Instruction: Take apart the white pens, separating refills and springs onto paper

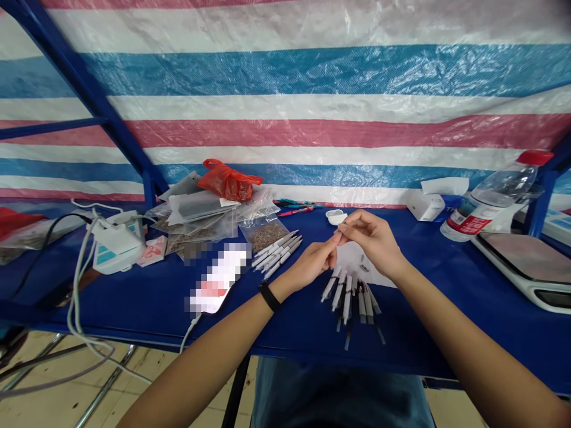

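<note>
Fingers (352,220) pinched, left hand (312,264) touching right hand (370,238), grip unclear

Lighting is bright, even and diffuse, with no source in view and glare streaks on the plastic tarp (285,77). Shadows under the left hand (312,261) and right hand (370,241) fall faintly on the worktop (147,309). Edges show wide-angle bowing; the phone (218,278) is pixelated.
</note>
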### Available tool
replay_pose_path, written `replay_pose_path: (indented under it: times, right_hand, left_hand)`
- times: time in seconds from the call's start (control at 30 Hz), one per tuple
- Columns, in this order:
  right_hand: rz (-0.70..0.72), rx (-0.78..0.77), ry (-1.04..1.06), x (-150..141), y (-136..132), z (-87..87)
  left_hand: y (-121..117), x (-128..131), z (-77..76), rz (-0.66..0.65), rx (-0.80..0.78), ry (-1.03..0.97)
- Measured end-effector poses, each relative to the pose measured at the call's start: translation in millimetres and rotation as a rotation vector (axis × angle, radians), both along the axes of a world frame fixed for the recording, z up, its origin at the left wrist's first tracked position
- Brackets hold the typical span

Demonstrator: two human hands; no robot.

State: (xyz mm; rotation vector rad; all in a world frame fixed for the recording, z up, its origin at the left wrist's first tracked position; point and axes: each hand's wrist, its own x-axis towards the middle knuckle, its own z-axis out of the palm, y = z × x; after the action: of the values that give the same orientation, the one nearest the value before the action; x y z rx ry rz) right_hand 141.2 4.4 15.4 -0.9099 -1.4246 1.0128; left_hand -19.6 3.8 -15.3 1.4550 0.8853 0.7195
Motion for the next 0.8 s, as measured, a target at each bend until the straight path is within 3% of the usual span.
replay_pose_path:
  times: [0.43, 0.8]
  right_hand:
    - [-0.083, -0.017, 0.054, 2.1, 3.3, -1.4]
    - [-0.088, -0.161, 0.059, 4.2, 2.7, 4.1]
  left_hand:
    - [-2.3, 0.9, 3.9, 0.002, -0.018, -0.035]
    - [1.2, 1.0, -3.8, -0.007, 0.021, -0.048]
